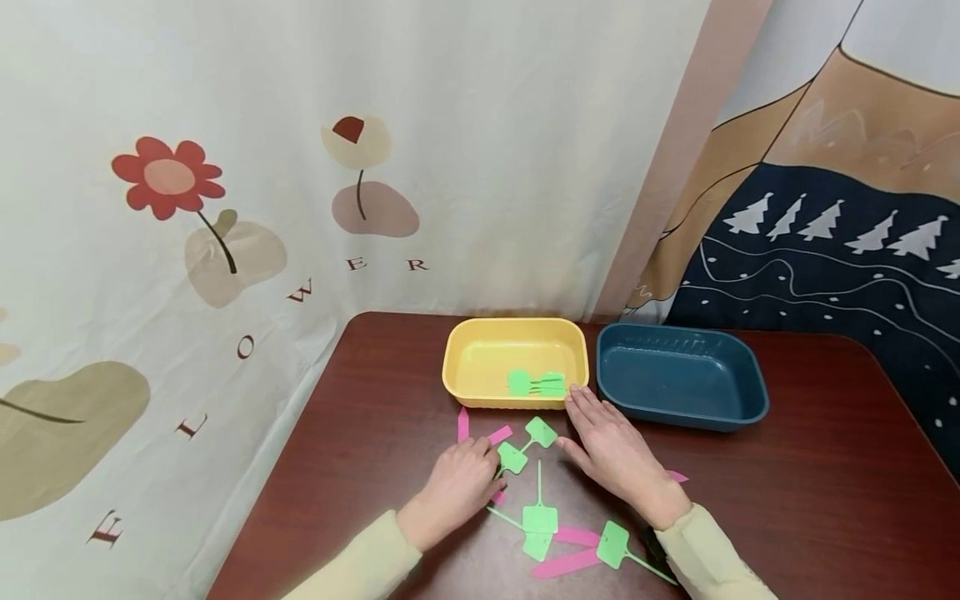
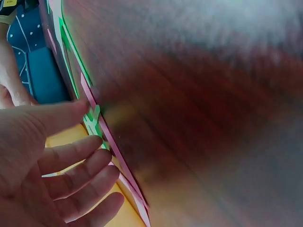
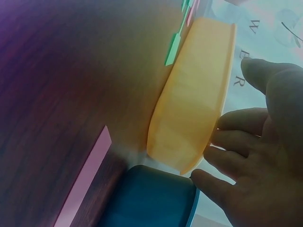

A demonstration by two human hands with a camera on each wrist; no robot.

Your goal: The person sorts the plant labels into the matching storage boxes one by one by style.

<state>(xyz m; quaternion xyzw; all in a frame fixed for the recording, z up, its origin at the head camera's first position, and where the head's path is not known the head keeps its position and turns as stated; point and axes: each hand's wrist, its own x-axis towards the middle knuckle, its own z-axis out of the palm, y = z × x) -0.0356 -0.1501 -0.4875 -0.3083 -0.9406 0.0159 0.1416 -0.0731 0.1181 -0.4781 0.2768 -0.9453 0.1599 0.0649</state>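
Green tags (image 1: pixel 519 382) in yellow tray (image 1: pixel 480 358), head-view only

6 dark red letters (image 1: pixel 300 290) spell FLOWER on the pale curtain (image 1: pixel 510 167), from 8 to 10 o'clock; the right wrist view shows W, E, R at 2 o'clock

Pink strips (image 1: pixel 462 425) partly hidden behind left hand (image 1: pixel 459 479), lower centre of head view, sleeves (image 1: pixel 360 560) cut off at its bottom edge, table (image 2: pixel 213 123) blurred across right of left wrist view, blue tray (image 3: pixel 149 201) cut off at bottom of right wrist view, green tag (image 3: pixel 185 5) at top
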